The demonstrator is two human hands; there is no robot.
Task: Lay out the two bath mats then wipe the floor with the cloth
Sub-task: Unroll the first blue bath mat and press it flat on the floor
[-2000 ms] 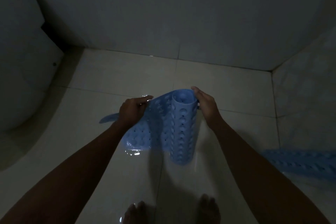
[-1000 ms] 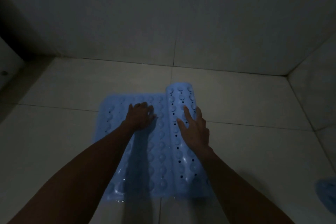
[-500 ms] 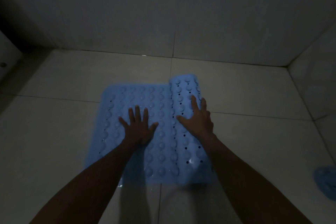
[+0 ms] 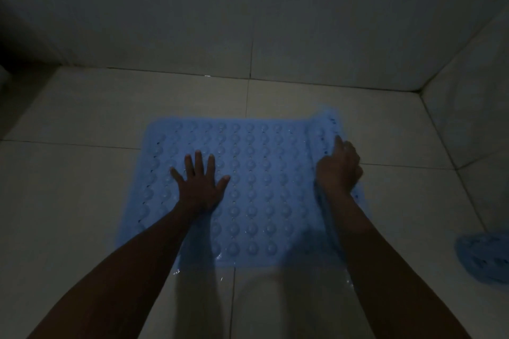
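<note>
While left hand (image 4: pixel 199 182) presses bath mat (image 4: pixel 256 190) flat, fingers splayed, curled right edge lies under right hand (image 4: pixel 339 167), fingers bent gripping it.

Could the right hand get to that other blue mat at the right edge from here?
Probably yes: the right hand is on the near mat's right edge, with only bare floor between it and the other mat.

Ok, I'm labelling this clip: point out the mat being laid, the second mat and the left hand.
blue bath mat (image 4: pixel 261 187), head view: its flat bumpy middle.
second bath mat (image 4: pixel 484 259), head view: the part showing at the right edge.
left hand (image 4: pixel 199 187), head view: its back.
</note>
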